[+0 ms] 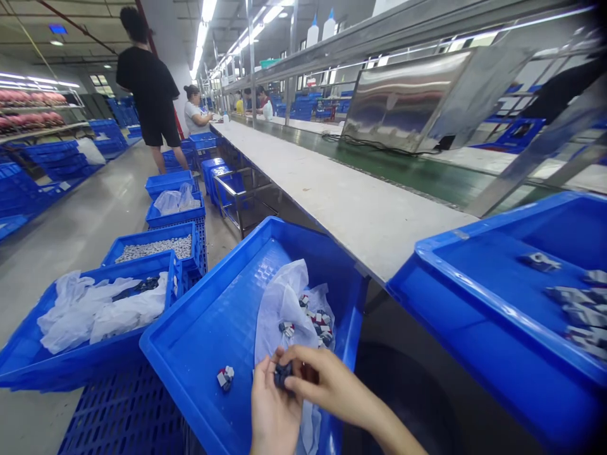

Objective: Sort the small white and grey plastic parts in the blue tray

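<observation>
Above a tilted blue tray point(208, 309), my two hands meet around a small dark plastic part point(282, 374). My left hand point(275, 411) is turned palm up beneath it, fingers curled against it. From the right, the thumb and fingers of my right hand point(317, 379) pinch the same part. Behind my hands lies a white plastic bag point(279, 297) with several small dark, white and red parts point(320, 322) in its opening. A loose part point(286, 328) rests on the bag, and another small part point(226, 378) sits on the tray floor to the left.
A second blue tray point(455, 303) with similar parts stands at right. A long white worktable point(332, 189) runs away beside a green conveyor belt point(412, 177). More blue trays point(142, 316) line the left. A person in black point(149, 88) stands in the aisle; another person point(194, 114) sits farther back.
</observation>
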Tool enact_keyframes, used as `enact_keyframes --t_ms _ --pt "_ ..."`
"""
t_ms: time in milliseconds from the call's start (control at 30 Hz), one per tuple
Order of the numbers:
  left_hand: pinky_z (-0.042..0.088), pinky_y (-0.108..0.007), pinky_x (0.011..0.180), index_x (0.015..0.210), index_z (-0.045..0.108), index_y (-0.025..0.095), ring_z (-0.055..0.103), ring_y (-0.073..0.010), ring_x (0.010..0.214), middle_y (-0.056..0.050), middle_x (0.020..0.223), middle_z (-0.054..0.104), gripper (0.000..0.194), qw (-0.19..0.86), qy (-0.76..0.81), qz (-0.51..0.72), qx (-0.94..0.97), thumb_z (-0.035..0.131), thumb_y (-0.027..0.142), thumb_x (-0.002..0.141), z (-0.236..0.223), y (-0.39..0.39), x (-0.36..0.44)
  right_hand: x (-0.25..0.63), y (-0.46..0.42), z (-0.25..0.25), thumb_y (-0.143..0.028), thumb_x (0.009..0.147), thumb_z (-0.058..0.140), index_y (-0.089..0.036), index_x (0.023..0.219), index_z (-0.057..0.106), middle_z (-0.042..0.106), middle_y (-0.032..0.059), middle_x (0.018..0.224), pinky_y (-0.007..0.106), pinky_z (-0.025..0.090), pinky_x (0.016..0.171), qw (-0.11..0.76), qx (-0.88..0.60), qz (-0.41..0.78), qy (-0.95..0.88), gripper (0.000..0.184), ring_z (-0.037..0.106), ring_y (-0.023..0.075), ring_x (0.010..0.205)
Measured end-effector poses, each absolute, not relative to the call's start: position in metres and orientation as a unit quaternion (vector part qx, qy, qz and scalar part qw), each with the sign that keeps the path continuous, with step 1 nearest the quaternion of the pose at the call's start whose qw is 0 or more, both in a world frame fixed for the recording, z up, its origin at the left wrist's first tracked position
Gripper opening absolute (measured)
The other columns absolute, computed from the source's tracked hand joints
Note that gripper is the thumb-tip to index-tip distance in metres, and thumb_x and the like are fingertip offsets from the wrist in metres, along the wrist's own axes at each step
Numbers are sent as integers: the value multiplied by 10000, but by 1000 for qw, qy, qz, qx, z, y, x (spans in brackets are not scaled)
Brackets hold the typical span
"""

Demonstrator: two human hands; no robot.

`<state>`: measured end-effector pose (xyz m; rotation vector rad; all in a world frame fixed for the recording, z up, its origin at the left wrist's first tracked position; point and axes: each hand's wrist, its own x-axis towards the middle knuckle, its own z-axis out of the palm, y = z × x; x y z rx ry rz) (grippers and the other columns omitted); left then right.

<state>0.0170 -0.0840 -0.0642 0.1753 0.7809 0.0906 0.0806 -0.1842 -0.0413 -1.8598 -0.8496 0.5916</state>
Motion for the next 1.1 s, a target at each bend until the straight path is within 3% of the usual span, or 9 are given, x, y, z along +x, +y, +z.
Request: enact_keyframes --t_ms 100,167,267,400,600,700,900,1100 --pt "547 -284 650 936 555 153 638 -185 800 -95 881 635 164 911 401 48 84 454 228 830 -68 -91 10 70 -187 -46 -343 772 556 -271 1085 537 513 -30 670 219 385 534 489 -764 234 -349 321 482 103 575" --pt "535 -220 589 909 535 149 631 -133 729 -70 848 620 116 907 414 48 52 457 189 834 -70 -92 5 80 -193 -58 -404 834 452 -258 1196 434 545 -8 767 226 422 538 501 -787 205 -295 391 512 105 587" --pt "407 -113 377 841 511 145 534 -42 511 -21 742 565 91 914 403 40 -20 435 194 853 -74 -89 -1 114 -199 -79 -388 897 305 -199 1217 393 575 36 897 240 466 623 343 -904 144 -210 381 565 116 693" --pt "219 -97 264 823 501 157 359 0 365 29 643 465 137 929 365 63 -13 402 237 874 -78 -81 -7 163 -192 -98 -300 841 491 -128 960 562 585 75 948 353 456 788 171 -955 156 -186 221 555 176 887" --pt "223 -123 268 751 488 161 285 6 302 69 554 386 182 938 334 84 -36 428 290 865 -83 -66 -20 197 -165 -119 -304 828 530 -136 970 567 584 52 988 367 477 783 37 -949 242 -198 222 565 164 894" --pt "297 -116 314 735 483 160 348 -2 336 70 542 388 181 929 357 89 -46 435 279 862 -82 -62 -27 201 -164 -124 -305 827 532 -140 949 574 592 48 971 360 478 781 -9 -936 275 -218 209 570 156 883" --pt "376 -123 382 752 488 156 435 -16 423 50 595 444 145 915 390 94 -39 427 228 862 -86 -58 -34 190 -174 -119 -325 830 525 -129 928 578 599 47 948 387 463 807 -37 -916 298 -267 226 568 164 893" --pt "387 -134 382 750 498 152 443 -25 429 44 601 460 128 915 392 96 -26 442 209 851 -95 -59 -39 184 -178 -118 -287 816 547 -130 909 578 588 46 959 377 462 800 32 -903 311 -296 185 557 164 897"
